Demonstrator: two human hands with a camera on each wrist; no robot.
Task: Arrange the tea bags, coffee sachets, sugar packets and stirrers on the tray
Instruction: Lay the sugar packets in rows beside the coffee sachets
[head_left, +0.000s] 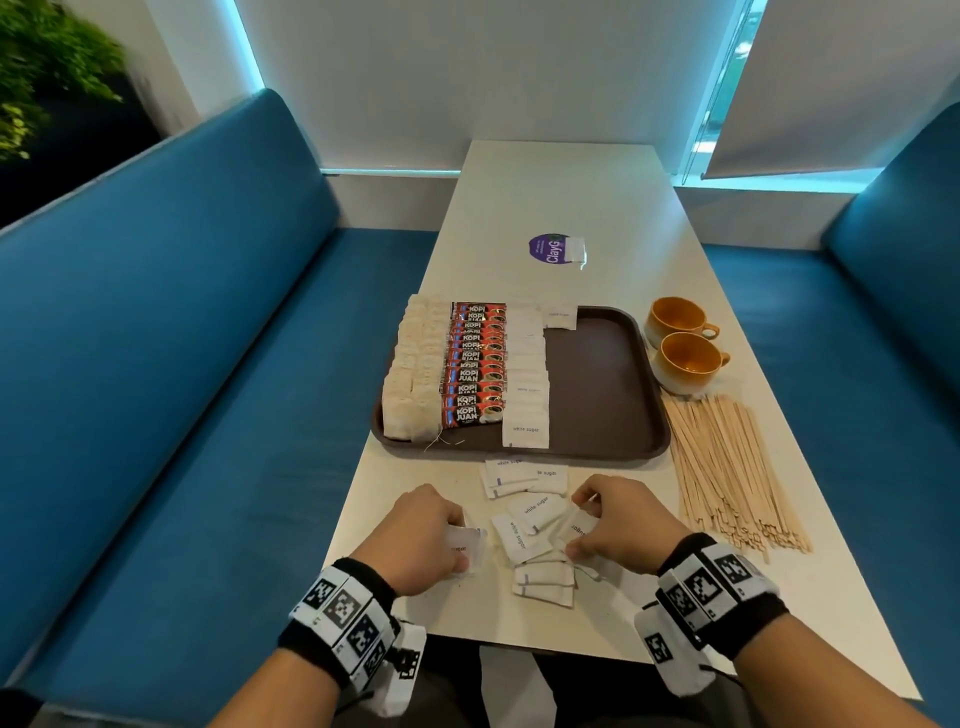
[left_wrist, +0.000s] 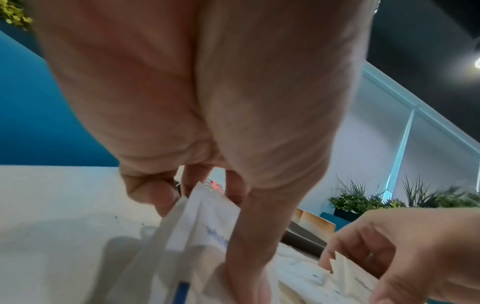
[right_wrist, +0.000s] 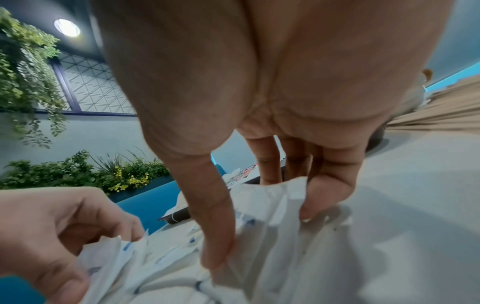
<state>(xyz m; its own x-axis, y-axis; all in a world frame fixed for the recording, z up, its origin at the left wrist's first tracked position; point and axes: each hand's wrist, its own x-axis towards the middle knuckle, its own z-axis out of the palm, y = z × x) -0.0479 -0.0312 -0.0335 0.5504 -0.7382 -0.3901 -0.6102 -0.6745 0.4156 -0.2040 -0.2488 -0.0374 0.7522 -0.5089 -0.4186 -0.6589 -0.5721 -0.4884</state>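
Note:
A brown tray (head_left: 602, 384) holds a column of tea bags (head_left: 413, 379), a column of red coffee sachets (head_left: 474, 364) and a column of white sugar packets (head_left: 525, 384). More loose sugar packets (head_left: 524, 483) lie on the table in front of the tray. My left hand (head_left: 460, 543) pinches a small stack of sugar packets (left_wrist: 205, 224) near the table's front edge. My right hand (head_left: 582, 525) pinches another sugar packet (right_wrist: 272, 207) from the loose pile. Wooden stirrers (head_left: 727, 467) lie in a heap to the right of the tray.
Two orange cups (head_left: 680, 338) stand right of the tray, behind the stirrers. A purple sticker (head_left: 550, 248) marks the white table (head_left: 550, 197) farther back. Blue benches (head_left: 182, 364) flank the table on both sides.

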